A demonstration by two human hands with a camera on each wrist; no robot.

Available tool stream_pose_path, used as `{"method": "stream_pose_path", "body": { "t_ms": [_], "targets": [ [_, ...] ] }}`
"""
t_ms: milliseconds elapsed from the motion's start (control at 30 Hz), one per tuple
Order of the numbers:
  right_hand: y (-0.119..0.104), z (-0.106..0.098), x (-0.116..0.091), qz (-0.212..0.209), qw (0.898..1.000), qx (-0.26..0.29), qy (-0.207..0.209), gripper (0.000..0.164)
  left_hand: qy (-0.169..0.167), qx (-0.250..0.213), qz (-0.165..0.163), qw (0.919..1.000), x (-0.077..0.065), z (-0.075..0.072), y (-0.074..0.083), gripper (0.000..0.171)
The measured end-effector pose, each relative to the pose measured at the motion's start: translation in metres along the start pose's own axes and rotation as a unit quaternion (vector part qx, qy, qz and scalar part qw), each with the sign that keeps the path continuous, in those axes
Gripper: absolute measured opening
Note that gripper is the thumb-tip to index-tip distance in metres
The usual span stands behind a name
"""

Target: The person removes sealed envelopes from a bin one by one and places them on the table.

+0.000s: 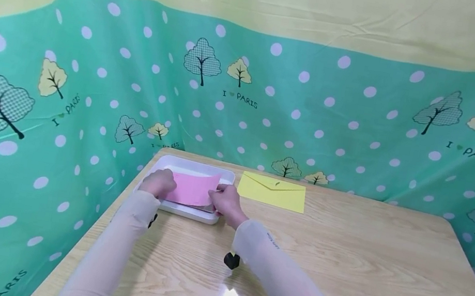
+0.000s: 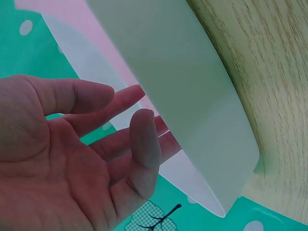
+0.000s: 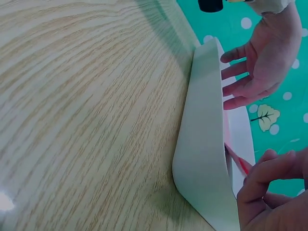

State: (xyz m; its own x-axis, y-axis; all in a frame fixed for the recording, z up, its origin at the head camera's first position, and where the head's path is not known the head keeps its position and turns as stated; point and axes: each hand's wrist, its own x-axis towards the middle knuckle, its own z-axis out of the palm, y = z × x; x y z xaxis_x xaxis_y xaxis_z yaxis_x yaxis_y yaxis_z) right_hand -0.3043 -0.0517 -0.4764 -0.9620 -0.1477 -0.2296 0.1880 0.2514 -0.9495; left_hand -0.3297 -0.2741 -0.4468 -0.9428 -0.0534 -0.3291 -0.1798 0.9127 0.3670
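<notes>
A white tray [image 1: 189, 212] stands at the far left of the table, with a pink sheet of paper [image 1: 192, 190] in it. The sheet's right end curves up, and my right hand [image 1: 228, 203] pinches it there between thumb and fingers. Over the tray's left part is my left hand [image 1: 158, 183], at the sheet's left end. The left wrist view shows that hand [image 2: 72, 139] with loosely bent fingers reaching past the tray rim, thumb apart from them. Under the sheet, a thin dark edge shows near the tray's front wall.
A yellow envelope [image 1: 272, 195] lies flat just right of the tray, near the table's back edge. A green dotted curtain [image 1: 299, 116] hangs behind and to the left of the wooden table [image 1: 341, 259]. A small black device [image 1: 232, 260] hangs below the right wrist.
</notes>
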Motion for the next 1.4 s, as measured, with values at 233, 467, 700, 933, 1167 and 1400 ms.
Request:
{"method": "stream_pose_path", "body": {
  "t_ms": [233, 467, 700, 933, 1167, 1400],
  "targets": [
    [0.002, -0.001, 0.0, 0.011, 1.0, -0.005, -0.003, 0.038, 0.001, 0.001, -0.002, 1.0, 0.0, 0.0, 0.001, 0.015],
    [0.008, -0.003, 0.003, 0.009, 0.999, -0.031, 0.0, 0.036, -0.003, 0.013, -0.01, 0.9999, 0.0, -0.002, 0.002, 0.017],
    [0.01, -0.005, 0.006, 0.006, 0.999, -0.042, 0.007, 0.028, -0.005, 0.01, -0.013, 0.9999, -0.001, -0.001, 0.003, 0.016],
    [0.012, -0.006, 0.006, 0.006, 0.999, -0.038, 0.03, 0.02, 0.0, 0.009, -0.008, 0.9999, 0.001, -0.001, 0.002, 0.016],
    [0.014, -0.007, 0.007, 0.019, 0.999, -0.019, 0.038, 0.02, 0.0, 0.008, -0.005, 1.0, 0.001, 0.001, 0.002, 0.017],
    [0.014, -0.009, 0.003, 0.028, 0.998, 0.008, 0.051, 0.029, -0.006, -0.015, -0.018, 0.9997, -0.004, 0.002, 0.007, 0.02]
  ]
}}
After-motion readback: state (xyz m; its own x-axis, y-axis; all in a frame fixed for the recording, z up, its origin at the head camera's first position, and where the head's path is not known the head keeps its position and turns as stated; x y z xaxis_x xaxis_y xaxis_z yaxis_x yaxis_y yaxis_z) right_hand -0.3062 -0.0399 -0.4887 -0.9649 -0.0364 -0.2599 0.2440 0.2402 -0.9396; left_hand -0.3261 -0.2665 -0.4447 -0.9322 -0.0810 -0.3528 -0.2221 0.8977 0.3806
